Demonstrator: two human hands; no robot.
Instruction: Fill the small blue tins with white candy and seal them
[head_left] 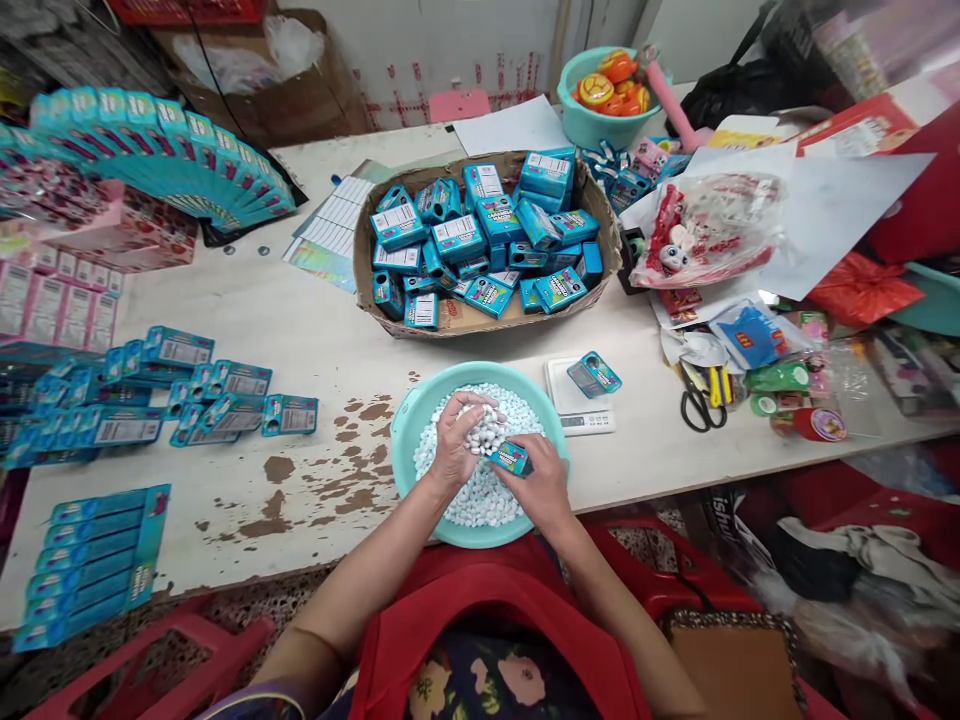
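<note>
A turquoise basin full of small white candies stands at the table's front edge. Over it, my left hand is cupped around a heap of the candies. My right hand grips a small blue candy box close beside that heap. Whether candies are passing into the box I cannot tell. Behind the basin is a cut-down cardboard carton holding many blue boxes. Right of the basin, a white digital scale carries one blue box.
Rows of blue boxes and flat blue cartons lie at left. Black scissors and a yellow cutter are at right, near plastic bags. A second basin with orange toys stands at the back.
</note>
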